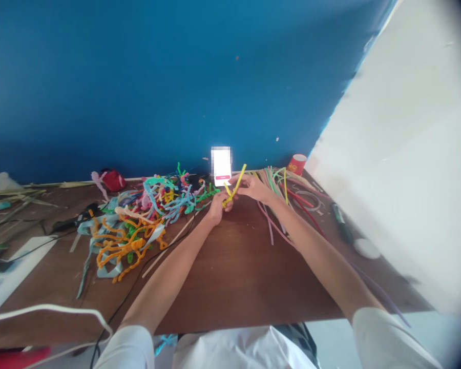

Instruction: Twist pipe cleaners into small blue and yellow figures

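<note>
A yellow strip (238, 180), folded or knotted at its lower end, is held up over the dark brown table. My left hand (216, 209) is closed round the knotted lower part. One short end and one longer end of the strip rise from it in a V. My right hand (254, 188) is at the longer end, its thumb and fingers closed on it; part of this grip is hidden by the strip. Just behind the hands a phone (222, 165) with a bright white screen stands upright against the blue wall.
On the left lies a tangled heap of fuzzy coloured stems (134, 246). Several pastel strips (271, 179) lie beyond my right hand. A red paper cup (297, 164), a clear ring of tape (310, 201), and a green-and-black marker (341, 223) are on the right. A white cable (49, 307) crosses lower left.
</note>
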The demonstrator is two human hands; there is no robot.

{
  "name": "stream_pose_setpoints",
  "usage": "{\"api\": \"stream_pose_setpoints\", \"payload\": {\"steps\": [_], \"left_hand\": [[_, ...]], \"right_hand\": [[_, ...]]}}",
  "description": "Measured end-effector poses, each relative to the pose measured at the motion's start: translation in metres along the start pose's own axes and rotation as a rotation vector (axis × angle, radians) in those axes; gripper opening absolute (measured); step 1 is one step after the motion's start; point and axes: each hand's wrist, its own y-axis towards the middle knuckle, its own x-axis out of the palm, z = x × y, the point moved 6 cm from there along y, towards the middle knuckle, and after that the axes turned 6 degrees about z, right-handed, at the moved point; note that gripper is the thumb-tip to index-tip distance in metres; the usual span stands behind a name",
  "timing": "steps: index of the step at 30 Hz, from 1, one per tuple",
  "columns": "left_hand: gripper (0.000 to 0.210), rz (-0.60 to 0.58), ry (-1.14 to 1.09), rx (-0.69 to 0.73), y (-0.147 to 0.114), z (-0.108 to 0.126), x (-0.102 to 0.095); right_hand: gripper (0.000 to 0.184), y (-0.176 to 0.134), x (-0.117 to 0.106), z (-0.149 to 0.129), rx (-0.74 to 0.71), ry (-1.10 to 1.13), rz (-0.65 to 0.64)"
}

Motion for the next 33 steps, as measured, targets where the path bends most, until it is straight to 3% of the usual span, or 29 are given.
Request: {"api": "stream_pose_setpoints", "payload": {"steps": [5,11,18,26,33], "left_hand": [[0.018,0.075,0.024,0.019,-0.002,0.000,0.001],[0.018,0.072,0.014,0.038,-0.002,0.001,-0.001],[0.033,0.239,-0.147,0.002,0.003,-0.003,-0.015],[0.044,0.296,-0.156,-0.003,0.006,-0.009,-0.018],[0.037,0.307,-0.130,0.022,0.005,-0.009,-0.019]], "right_hand": [[0.021,-0.005,0.004,-0.015,-0.075,-0.192,-0.179],[0.018,-0.002,-0.002,-0.019,-0.131,-0.367,-0.106],[0.018,-0.001,-0.002,-0.019,-0.181,-0.473,0.013],[0.022,-0.004,0.001,-0.011,-0.210,-0.654,0.030],[0.023,-0.002,0.002,-0.008,-0.182,-0.660,0.013]]}}
